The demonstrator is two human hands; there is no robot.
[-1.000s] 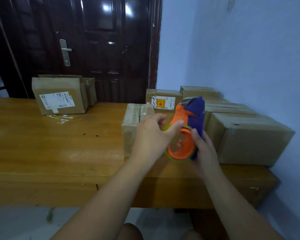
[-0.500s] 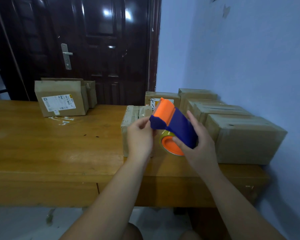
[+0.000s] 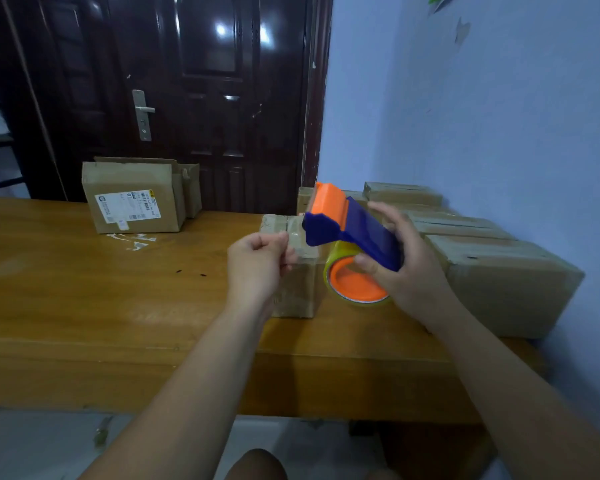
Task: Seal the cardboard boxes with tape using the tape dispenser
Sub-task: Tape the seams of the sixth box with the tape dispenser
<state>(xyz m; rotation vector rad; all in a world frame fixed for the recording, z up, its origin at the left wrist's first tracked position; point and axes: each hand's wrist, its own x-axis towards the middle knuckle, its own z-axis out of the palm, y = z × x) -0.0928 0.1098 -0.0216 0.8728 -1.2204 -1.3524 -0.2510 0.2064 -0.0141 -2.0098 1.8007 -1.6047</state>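
Right hand: fingers and thumb wrapped round the blue body of the tape dispenser, held in the air above the near table edge, orange head pointing up and left, orange-cored tape roll hanging below. Left hand: fingers curled, thumb and forefinger pinched together just left of the dispenser head, apparently on the clear tape end; the film itself is hard to make out. Change over the last second: dispenser turned from roll-side-on to blue back uppermost, and the left hand has drawn away from the head. Judged meaning: a leader of tape is being pulled out; no strip laid on a box yet. Nearest cardboard box: directly behind the hands, glossy tape already across its top. Row of boxes: along the right, against the wall. Labelled box: far left, flaps partly up, tape scraps before it. Surface: wooden table. Room: dark panelled door behind, pale blue wall to the right.
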